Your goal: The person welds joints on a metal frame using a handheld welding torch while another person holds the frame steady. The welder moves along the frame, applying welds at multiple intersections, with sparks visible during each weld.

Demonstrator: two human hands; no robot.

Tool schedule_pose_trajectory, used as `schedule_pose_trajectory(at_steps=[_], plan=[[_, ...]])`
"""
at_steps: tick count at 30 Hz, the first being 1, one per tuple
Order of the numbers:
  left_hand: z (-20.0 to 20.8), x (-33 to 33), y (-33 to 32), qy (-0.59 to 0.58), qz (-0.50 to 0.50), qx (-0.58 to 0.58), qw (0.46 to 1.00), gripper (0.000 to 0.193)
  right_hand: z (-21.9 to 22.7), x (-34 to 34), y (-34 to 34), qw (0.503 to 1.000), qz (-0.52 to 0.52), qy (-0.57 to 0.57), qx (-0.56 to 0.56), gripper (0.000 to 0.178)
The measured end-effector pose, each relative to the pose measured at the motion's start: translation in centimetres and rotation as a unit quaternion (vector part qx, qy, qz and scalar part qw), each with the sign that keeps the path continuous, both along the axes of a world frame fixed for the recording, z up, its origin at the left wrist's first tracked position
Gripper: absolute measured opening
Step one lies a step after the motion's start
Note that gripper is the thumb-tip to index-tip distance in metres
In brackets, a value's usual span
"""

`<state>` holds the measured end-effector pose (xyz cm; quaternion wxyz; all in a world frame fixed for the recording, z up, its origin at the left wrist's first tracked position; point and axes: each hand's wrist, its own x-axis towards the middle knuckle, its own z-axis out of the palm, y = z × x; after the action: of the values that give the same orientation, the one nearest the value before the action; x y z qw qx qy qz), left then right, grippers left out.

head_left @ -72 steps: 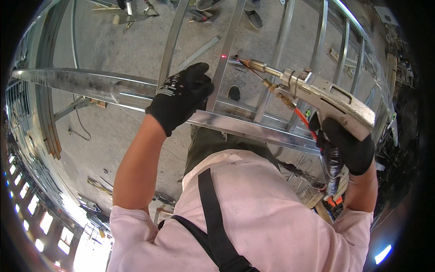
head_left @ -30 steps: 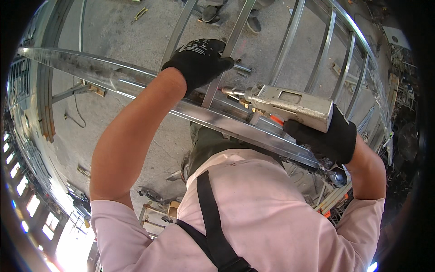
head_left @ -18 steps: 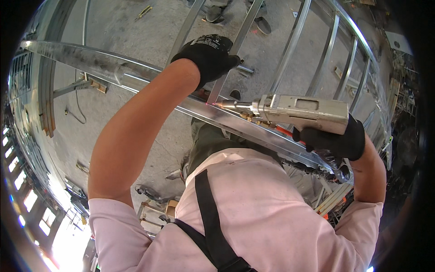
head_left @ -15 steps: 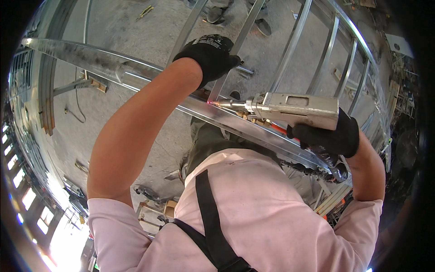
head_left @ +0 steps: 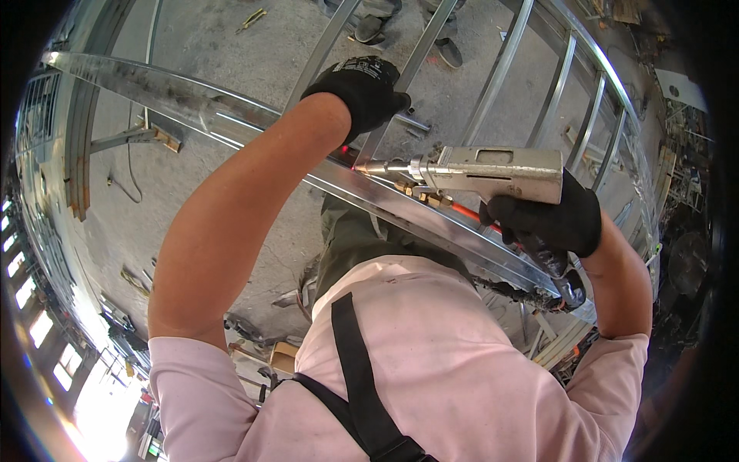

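Observation:
My right hand point(head_left: 545, 219), in a black glove, is closed round the grip of a boxy, silver-grey handheld welding gun point(head_left: 496, 171). The gun's narrow nozzle points left, and its tip meets the joint between a crossbar point(head_left: 425, 48) and the long metal rail point(head_left: 400, 202) in front of my body. A small red glow shows at that tip. My left hand point(head_left: 359, 94), also in a black glove, is closed at the same crossbar just above the joint, with its thumb against the bar; its fingertips are hidden. An orange-red hose point(head_left: 466, 210) runs beneath the gun.
The metal frame continues to the right with several crossbars and a curved outer rail point(head_left: 604, 65). Another person's shoes point(head_left: 371, 29) stand beyond the frame. Pliers point(head_left: 252, 18) lie on the concrete floor. Stacked metal profiles point(head_left: 79, 154) stand at left, with a loose cable point(head_left: 132, 173) nearby.
The rear of the welding gun has shifted slightly left, while its tip stays at the joint. A second small red spot now shows near my left wrist. The whole view has shifted a little.

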<state>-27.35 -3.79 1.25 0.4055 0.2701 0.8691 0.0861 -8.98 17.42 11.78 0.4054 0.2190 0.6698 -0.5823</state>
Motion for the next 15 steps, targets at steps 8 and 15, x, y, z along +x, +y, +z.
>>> schedule_pose_trajectory(at_steps=[8, 15], plan=[[-0.1, 0.1, 0.1, -0.012, 0.014, -0.013, 1.000, 0.064, 0.2, 0.5, 0.7, 1.000, -0.030, 0.001, 0.002, 0.044], [0.4, 0.0, -0.3, -0.008, 0.004, 0.002, 1.000, 0.064, 0.7, 1.0, 1.5, 0.998, -0.044, -0.010, 0.035, 0.043]])
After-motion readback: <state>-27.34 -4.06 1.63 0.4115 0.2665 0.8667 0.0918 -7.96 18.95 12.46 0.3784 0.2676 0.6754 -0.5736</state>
